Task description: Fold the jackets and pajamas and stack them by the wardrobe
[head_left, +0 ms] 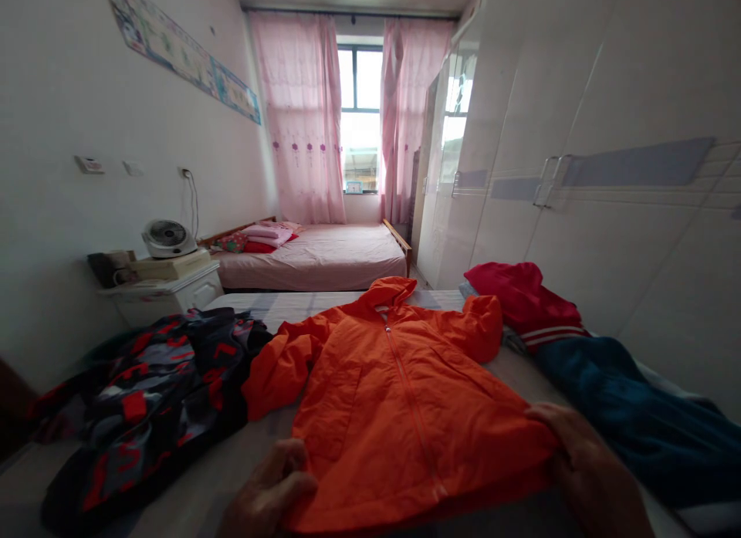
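An orange hooded jacket (399,399), zipped up the front, lies spread on the near bed with its hood pointing away from me. Its left-side sleeve is bunched; the other is folded back near the shoulder. At the lower left corner of the hem, my left hand (272,484) is closed on the fabric. My right hand (584,461) grips the opposite hem corner, thumb underneath and out of sight. Between the two hands the hem is drawn out and slightly raised.
A black, grey and red patterned garment (162,391) lies left of the jacket. To the right are a crimson garment (521,295) and dark teal clothing (631,414). Beyond stand a pink-covered bed (329,256), a nightstand (174,291) with a fan (169,237), and white wardrobes (538,121).
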Demonstrator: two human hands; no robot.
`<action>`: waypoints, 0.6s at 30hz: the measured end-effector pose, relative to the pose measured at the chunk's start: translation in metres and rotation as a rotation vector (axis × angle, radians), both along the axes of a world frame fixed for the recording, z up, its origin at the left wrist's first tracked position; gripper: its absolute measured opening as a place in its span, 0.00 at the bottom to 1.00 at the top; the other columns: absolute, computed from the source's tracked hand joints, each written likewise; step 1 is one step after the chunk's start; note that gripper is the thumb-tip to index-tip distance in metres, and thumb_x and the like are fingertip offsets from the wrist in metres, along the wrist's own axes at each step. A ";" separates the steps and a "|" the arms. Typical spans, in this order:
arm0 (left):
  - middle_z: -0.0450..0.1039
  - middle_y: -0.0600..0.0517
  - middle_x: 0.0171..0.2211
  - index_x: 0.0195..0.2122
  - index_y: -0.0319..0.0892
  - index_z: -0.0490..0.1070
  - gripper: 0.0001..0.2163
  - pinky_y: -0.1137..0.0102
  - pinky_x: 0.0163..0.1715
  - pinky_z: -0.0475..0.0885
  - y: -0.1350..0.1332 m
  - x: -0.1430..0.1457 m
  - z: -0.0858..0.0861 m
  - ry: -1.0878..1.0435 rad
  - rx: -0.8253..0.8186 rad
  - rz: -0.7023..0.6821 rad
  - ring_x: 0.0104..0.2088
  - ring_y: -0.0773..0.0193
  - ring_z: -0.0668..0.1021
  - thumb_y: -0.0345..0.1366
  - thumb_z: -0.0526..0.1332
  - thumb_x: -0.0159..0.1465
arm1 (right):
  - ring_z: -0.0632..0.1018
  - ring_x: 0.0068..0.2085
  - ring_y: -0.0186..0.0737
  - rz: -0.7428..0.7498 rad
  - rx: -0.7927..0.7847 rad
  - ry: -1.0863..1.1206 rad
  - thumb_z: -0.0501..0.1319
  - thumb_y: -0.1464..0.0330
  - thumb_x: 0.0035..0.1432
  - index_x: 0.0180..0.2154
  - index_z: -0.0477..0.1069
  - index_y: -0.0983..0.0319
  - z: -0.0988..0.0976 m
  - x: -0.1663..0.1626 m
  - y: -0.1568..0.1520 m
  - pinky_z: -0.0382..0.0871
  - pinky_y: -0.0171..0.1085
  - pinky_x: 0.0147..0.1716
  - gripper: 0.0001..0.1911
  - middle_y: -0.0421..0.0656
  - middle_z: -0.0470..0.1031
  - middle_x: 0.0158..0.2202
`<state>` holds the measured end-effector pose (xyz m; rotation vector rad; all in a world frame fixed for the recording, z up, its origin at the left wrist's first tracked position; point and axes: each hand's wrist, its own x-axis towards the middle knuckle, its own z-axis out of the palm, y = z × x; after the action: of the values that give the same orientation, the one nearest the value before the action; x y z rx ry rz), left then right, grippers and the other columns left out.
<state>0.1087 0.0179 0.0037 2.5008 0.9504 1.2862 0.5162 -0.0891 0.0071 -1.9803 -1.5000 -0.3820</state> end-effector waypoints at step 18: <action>0.73 0.50 0.47 0.41 0.52 0.74 0.13 0.76 0.41 0.73 -0.019 -0.012 -0.007 0.180 -0.149 -0.038 0.44 0.61 0.78 0.30 0.58 0.57 | 0.74 0.51 0.48 0.229 -0.360 0.050 0.56 0.63 0.51 0.45 0.74 0.53 -0.024 0.043 -0.030 0.69 0.46 0.50 0.19 0.42 0.74 0.51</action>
<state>0.0966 -0.0013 -0.0034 2.5362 0.9907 0.9533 0.5595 -0.1194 -0.0165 -2.0327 -1.8407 0.0387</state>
